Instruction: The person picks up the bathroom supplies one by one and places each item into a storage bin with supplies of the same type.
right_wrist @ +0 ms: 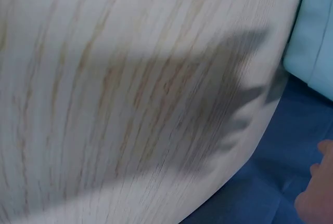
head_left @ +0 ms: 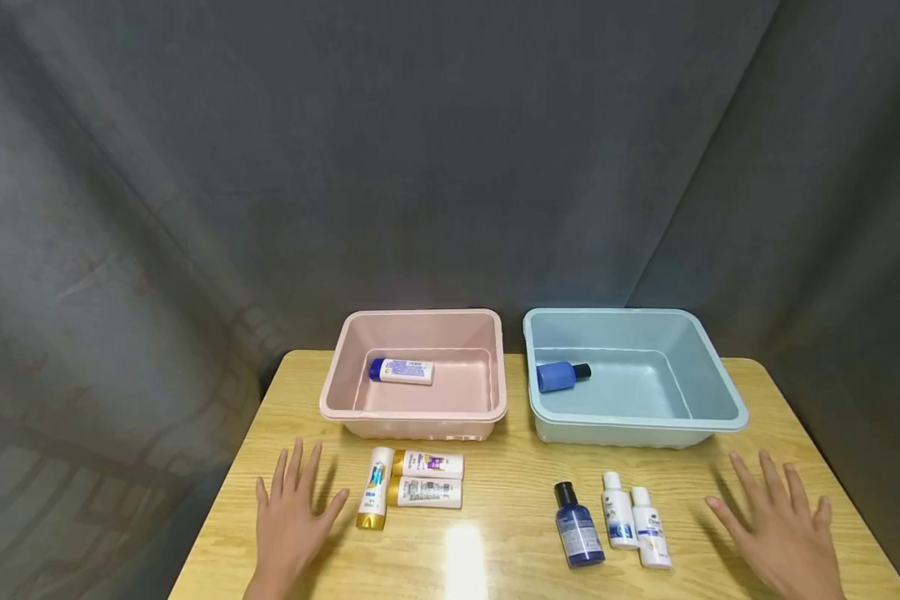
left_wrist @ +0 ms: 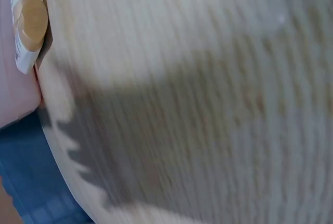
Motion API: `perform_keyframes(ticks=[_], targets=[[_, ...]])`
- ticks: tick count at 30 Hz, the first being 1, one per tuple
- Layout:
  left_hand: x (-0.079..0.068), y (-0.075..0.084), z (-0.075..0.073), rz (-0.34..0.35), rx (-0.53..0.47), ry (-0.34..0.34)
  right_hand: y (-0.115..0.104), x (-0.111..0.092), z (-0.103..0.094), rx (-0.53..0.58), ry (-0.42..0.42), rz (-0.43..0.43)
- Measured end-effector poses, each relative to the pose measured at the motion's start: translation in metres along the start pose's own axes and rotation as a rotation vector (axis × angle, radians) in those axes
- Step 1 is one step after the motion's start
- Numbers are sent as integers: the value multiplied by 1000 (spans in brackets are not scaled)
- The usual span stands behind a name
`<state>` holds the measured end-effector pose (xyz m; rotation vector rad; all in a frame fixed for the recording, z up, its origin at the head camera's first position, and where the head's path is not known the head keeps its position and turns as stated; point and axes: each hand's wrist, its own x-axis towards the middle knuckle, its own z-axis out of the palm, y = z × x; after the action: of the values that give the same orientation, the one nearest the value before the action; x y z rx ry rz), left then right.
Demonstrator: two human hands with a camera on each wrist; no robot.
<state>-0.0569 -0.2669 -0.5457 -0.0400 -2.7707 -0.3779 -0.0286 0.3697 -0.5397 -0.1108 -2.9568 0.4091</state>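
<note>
My left hand point(head_left: 291, 508) is spread over the table's left side, fingers straight, holding nothing. Nearest to it lies a white tube with a gold cap point(head_left: 375, 487). Two more gold-capped white bottles point(head_left: 429, 464) lie sideways just right of that tube. On the right side my right hand point(head_left: 783, 525) is also spread with straight fingers and holds nothing. To its left lie two small white bottles point(head_left: 651, 533) side by side and a dark blue bottle with a black cap point(head_left: 579, 533). The right wrist view shows part of the right hand point(right_wrist: 317, 193) at the edge.
A pink bin point(head_left: 412, 415) at the back holds a white bottle with a blue cap point(head_left: 405, 371). Beside it, a light blue bin point(head_left: 637, 421) holds a blue bottle with a black cap point(head_left: 558, 376). Grey curtains point(head_left: 450, 167) hang behind the wooden table point(head_left: 517, 467).
</note>
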Motion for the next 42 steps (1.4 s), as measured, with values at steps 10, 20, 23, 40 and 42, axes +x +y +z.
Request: perform_keyframes(ticks=[10, 20, 23, 40, 42], targets=[[14, -2, 0, 31, -71, 35, -6, 0, 2, 13, -27, 11], [27, 0, -5, -23, -209, 25, -10, -4, 6, 18, -33, 8], [32, 1, -7, -13, -227, 51, -10, -5, 7, 23, -24, 1], [61, 8, -22, 10, -361, 152, -17, -11, 15, 45, -17, -13], [65, 9, -22, -3, -418, 145, -17, -11, 15, 47, -13, -17]])
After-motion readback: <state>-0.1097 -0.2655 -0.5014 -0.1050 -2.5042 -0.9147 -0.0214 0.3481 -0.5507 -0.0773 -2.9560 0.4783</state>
